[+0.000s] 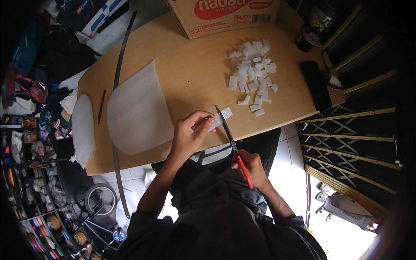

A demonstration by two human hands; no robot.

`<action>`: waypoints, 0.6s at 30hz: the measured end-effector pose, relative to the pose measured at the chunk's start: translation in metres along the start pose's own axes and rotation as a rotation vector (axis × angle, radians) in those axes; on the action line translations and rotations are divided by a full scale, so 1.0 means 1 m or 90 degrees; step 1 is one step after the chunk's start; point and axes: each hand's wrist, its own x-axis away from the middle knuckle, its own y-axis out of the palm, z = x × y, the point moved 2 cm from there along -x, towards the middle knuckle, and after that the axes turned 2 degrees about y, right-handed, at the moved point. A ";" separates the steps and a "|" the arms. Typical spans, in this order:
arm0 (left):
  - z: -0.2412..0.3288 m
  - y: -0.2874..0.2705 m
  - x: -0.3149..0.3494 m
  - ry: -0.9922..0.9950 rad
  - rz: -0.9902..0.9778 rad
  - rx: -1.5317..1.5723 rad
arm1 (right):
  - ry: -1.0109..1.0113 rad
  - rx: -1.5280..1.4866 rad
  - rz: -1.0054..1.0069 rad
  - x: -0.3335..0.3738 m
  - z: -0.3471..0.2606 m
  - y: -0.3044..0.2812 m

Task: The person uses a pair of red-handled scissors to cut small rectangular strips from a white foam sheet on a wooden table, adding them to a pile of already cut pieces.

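Note:
My left hand [196, 128] pinches a narrow strip of translucent white foam sheet [225, 114] at the table's near edge. In my right hand [253, 168] is a pair of scissors [243, 168] with red-orange handles and dark blades. The blades cross the strip just beyond my left fingertips, and a short end of it sticks out past them. Farther off to the right lies a loose pile of small cut white foam pieces [253, 69]. A large white foam sheet [141, 110] rests flat to the left of my left hand.
A long dark metal ruler [116, 86] crosses the sheet's left side. Nearby are a black pen [102, 107] and another white sheet [83, 125]. A cardboard box [225, 19] stands at the back, with a black container [313, 32] and a dark phone-like object [315, 85] at right.

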 end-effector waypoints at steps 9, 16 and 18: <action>-0.015 -0.006 0.001 -0.018 0.050 0.022 | 0.043 -0.030 -0.037 0.003 0.010 0.000; -0.013 -0.002 -0.001 0.048 0.088 0.034 | 0.046 -0.013 -0.077 0.008 0.016 0.005; -0.016 0.001 -0.001 0.046 0.100 0.098 | 0.068 -0.037 -0.098 0.007 0.011 0.003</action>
